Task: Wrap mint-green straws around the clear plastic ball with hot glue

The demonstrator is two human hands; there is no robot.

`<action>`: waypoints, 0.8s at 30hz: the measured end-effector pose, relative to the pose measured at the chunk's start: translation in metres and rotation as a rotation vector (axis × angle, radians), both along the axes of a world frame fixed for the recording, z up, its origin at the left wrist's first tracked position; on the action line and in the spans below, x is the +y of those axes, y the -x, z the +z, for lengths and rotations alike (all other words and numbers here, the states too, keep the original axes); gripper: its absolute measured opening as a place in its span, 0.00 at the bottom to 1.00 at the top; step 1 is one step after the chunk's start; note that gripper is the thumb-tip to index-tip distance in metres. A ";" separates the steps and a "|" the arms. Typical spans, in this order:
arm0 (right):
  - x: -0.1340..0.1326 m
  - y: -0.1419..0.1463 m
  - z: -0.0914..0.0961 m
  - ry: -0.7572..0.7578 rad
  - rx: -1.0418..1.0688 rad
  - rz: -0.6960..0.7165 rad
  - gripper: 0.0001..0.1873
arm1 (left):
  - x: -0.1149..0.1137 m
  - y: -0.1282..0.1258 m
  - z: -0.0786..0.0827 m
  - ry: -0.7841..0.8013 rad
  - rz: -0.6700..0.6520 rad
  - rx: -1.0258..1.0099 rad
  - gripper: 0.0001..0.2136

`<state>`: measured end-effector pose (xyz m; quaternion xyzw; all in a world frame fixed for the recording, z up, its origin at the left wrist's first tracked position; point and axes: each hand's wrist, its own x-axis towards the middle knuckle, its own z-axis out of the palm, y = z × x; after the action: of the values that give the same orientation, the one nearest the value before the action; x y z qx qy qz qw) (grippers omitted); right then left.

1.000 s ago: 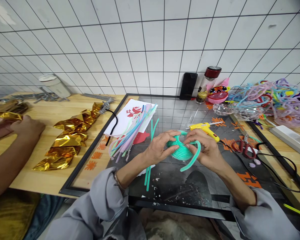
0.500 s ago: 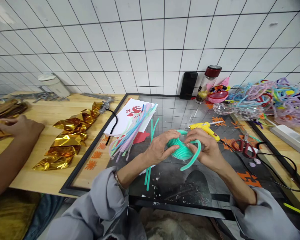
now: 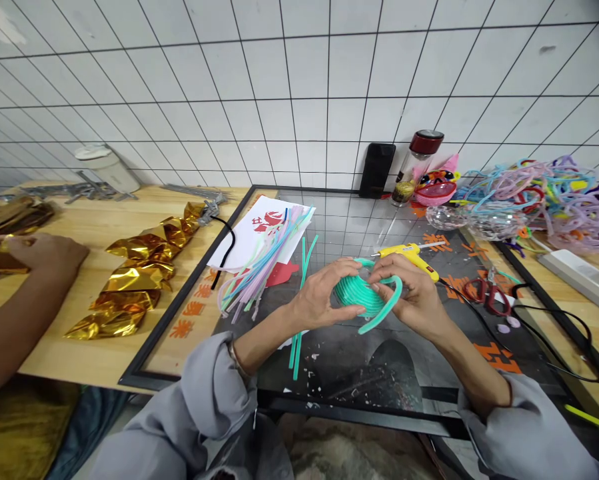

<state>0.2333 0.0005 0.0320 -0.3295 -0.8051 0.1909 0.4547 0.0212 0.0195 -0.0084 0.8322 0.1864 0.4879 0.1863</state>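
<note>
Between my hands is a rounded cup shape of coiled green pipe cleaner, held above the dark glass tabletop. My left hand grips its left side, thumb low on the front and fingers at the upper rim. At the right rim my right hand pinches the coil near where a loose green end loops out and hangs down in front. Two straight green pipe cleaners lie left of the cup, partly behind my left forearm. Just beyond my right hand rests a yellow hot glue gun.
Pastel pipe cleaners lie over white paper. Red scissors, black cables and a white power strip sit right, below a pipe-cleaner heap. A phone and bottle stand behind. Another person's hands work beside gold foil.
The green cup has tilted slightly in my hands, showing more of its ridged side. My left thumb has shifted lower and to the right. The other person's hands have moved a little.
</note>
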 end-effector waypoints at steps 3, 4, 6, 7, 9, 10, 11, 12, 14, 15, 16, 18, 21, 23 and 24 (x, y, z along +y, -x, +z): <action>0.000 0.000 -0.001 0.010 0.011 -0.006 0.05 | 0.000 -0.001 0.002 -0.043 0.030 0.027 0.27; 0.000 0.001 -0.001 0.012 0.015 -0.009 0.05 | 0.000 -0.001 0.002 -0.054 0.037 0.030 0.28; -0.001 0.001 -0.001 0.015 0.020 -0.009 0.06 | 0.000 -0.001 0.002 -0.068 0.048 0.037 0.30; -0.001 0.001 -0.001 0.015 0.021 -0.008 0.06 | 0.000 -0.001 0.001 -0.072 0.048 0.038 0.31; -0.002 0.001 0.000 0.013 0.018 -0.001 0.06 | 0.000 -0.001 0.000 -0.079 0.040 0.033 0.33; -0.002 0.001 0.000 0.012 0.014 0.000 0.06 | 0.001 -0.002 0.000 -0.081 0.033 0.031 0.34; -0.003 0.001 0.000 0.012 0.008 0.000 0.06 | 0.001 -0.002 -0.001 -0.084 0.024 0.031 0.35; -0.003 0.001 0.000 0.011 0.002 -0.002 0.06 | 0.002 -0.002 -0.003 -0.088 0.016 0.034 0.37; -0.004 0.001 0.000 0.010 -0.009 -0.009 0.06 | 0.002 -0.003 -0.006 -0.089 0.008 0.046 0.40; -0.004 0.002 -0.001 0.010 -0.015 -0.013 0.06 | 0.003 -0.004 -0.008 -0.088 0.007 0.051 0.41; -0.004 0.002 -0.001 0.006 -0.018 -0.016 0.06 | 0.003 -0.004 -0.010 -0.081 0.007 0.054 0.42; -0.004 0.003 0.000 -0.008 -0.018 -0.019 0.05 | 0.004 -0.005 -0.014 -0.051 0.014 0.046 0.42; -0.004 0.001 0.005 -0.013 -0.006 -0.010 0.07 | 0.005 -0.004 -0.017 0.015 -0.010 0.009 0.41; -0.002 -0.005 0.010 0.035 0.006 -0.009 0.09 | 0.007 -0.003 -0.016 0.067 -0.034 -0.025 0.41; 0.001 -0.011 0.012 0.070 0.017 -0.023 0.11 | 0.008 -0.001 -0.015 0.091 -0.033 -0.031 0.40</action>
<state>0.2444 0.0015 0.0440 -0.3526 -0.7904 0.2164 0.4518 0.0226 0.0276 -0.0238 0.8182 0.1918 0.4885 0.2348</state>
